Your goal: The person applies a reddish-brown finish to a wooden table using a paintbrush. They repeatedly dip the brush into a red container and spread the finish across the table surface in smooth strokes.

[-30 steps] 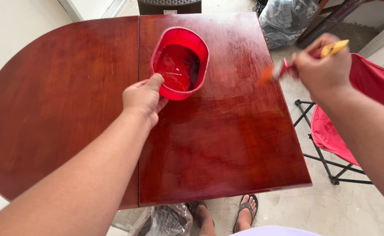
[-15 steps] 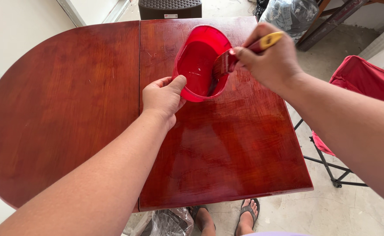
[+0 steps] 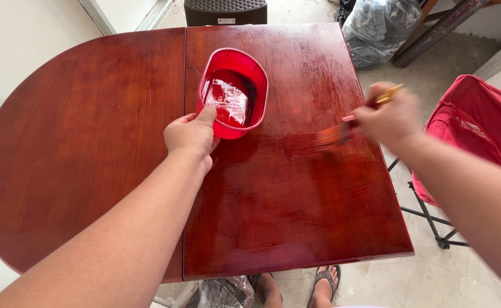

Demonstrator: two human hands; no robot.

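My left hand (image 3: 192, 137) grips the near rim of a red oval plastic tub (image 3: 232, 92) that holds dark red liquid and rests on the reddish-brown wooden table (image 3: 90, 148). My right hand (image 3: 390, 118) holds a paintbrush (image 3: 347, 128) with a yellow and red handle. Its bristles, blurred by motion, are on or just above the glossy wet right half of the tabletop, to the right of the tub.
A red folding chair (image 3: 473, 131) stands right of the table. A dark woven box (image 3: 225, 11) and a plastic-wrapped bundle (image 3: 376, 28) sit beyond the far edge. My sandalled feet (image 3: 324, 282) and a clear plastic bag (image 3: 224, 292) are below the near edge.
The tub, tipped up with the brush in it half a second ago, is back flat on the table. My right hand has swung the brush out to the right, down to the tabletop.
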